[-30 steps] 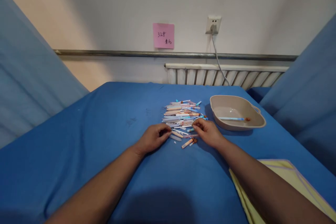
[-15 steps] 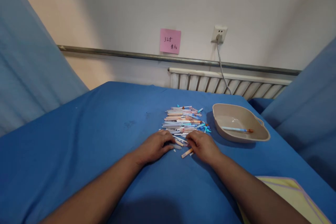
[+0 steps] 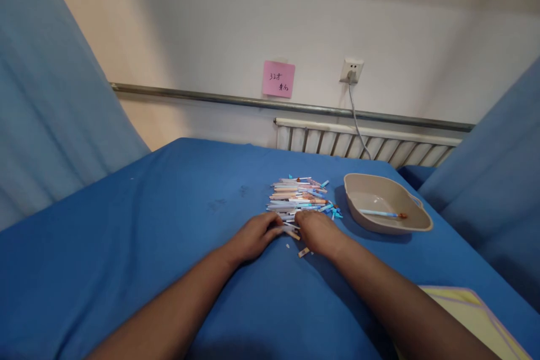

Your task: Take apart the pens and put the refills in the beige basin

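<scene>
Pens lie heaped on the blue cloth, near a beige tray. The left hand and right hand curl at the heap's near edge; whether either grip holds any, I cannot tell. Straightening seems in hand; aligning strays next likely calls for a light touch.

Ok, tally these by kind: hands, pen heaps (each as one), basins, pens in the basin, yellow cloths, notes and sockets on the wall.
Hands: 2 (left hand, right hand)
Pen heap: 1 (its pens overlap too much to count)
Basin: 1
Pen in the basin: 1
Yellow cloth: 1
Note: 1
Socket: 1
Total: 8
</scene>
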A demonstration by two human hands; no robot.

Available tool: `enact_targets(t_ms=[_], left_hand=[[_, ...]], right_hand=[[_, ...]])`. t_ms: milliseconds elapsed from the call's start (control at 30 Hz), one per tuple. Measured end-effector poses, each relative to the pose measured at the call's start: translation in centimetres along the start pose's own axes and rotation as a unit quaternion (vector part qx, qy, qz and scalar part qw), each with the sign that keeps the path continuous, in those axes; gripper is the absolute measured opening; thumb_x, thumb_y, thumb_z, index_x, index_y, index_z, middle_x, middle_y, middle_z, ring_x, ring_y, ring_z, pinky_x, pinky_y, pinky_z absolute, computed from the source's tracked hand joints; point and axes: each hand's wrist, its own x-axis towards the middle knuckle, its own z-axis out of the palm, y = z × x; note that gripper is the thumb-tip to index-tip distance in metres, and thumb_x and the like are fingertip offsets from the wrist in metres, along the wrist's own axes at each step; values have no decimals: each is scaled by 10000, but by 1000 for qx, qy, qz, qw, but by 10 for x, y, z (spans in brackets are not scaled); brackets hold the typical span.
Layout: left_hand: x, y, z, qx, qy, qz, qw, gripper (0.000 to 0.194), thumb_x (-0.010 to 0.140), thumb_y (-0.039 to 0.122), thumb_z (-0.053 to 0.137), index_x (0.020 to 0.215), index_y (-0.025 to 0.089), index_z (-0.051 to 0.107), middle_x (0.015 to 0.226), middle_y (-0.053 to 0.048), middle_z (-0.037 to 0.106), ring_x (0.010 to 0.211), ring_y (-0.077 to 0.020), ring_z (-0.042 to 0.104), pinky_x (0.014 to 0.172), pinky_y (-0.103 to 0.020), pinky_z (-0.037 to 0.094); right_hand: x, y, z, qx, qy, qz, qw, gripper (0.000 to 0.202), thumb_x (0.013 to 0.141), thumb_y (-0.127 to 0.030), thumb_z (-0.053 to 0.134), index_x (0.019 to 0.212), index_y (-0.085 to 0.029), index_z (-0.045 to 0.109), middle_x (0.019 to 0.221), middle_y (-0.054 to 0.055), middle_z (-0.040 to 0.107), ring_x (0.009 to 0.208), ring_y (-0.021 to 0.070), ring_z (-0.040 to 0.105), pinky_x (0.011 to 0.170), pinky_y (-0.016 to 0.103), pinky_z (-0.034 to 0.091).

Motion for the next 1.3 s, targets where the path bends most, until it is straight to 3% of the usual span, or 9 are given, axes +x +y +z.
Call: enact_targets(t_ms=[200,367,533,633,800,900,967,1167,1300], left_hand=[[6,-12,3,-240,126,-98,957,360,761,436,608,947,130,579,785,-12,595,667,-127,521,615,-233,417],[18,-13,15,-367,149,-149,906,407,720,438,666,965,121,592,648,19,583,521,-86,488,532,-210,400],[32,-5,22,-508,123,-197,830,266,747,292,693,900,132,545,849,-54,665,612,-102,608,588,-216,473],[35,-1,19,-577,81,-216,783,224,771,197,674,936,129,537,993,-113,668,763,-155,665,696,-258,509],[32,-2,8,-643,34,-227,731,199,801,160,645,970,119,550,1087,-148,650,852,-196,674,778,-305,515],[28,-3,6,-652,20,-231,722,211,797,154,649,984,117,560,1082,-139,653,842,-194,674,785,-317,516],[25,-3,5,-648,13,-230,725,227,782,151,668,981,118,563,1062,-127,658,823,-181,673,782,-310,516],[24,-1,7,-622,-10,-208,755,277,716,204,742,888,126,540,895,-75,664,714,-144,657,618,-226,495],[24,0,10,-588,-14,-192,786,323,680,242,770,877,123,543,798,-48,647,584,-97,602,524,-192,448]], right_hand=[[-17,10,-9,98,43,-8,994,156,769,-117,500,888,-175,584,907,81,669,819,190,600,672,255,371],[-35,33,3,285,96,59,952,87,802,-225,483,831,-197,561,708,12,625,640,147,548,587,238,355],[-37,51,28,500,180,135,836,231,777,-408,531,702,-190,555,576,-22,510,547,132,451,529,246,324],[-34,56,31,599,188,157,763,274,761,-449,587,693,-185,562,508,-50,446,482,103,381,492,236,284],[-31,58,29,732,173,164,638,246,727,-407,687,749,-178,598,534,-46,485,483,79,383,485,219,284],[-32,58,28,787,154,157,576,241,693,-371,735,750,-170,617,558,-36,495,505,75,386,488,206,304],[-33,57,28,804,153,151,554,237,693,-363,742,751,-165,626,570,-29,499,522,77,388,489,199,314],[-32,56,27,808,162,151,546,252,738,-403,702,745,-164,622,591,-25,500,518,80,403,478,201,319],[-32,53,27,796,162,143,566,306,771,-439,656,662,-167,567,573,-26,502,482,82,402,469,215,321]])
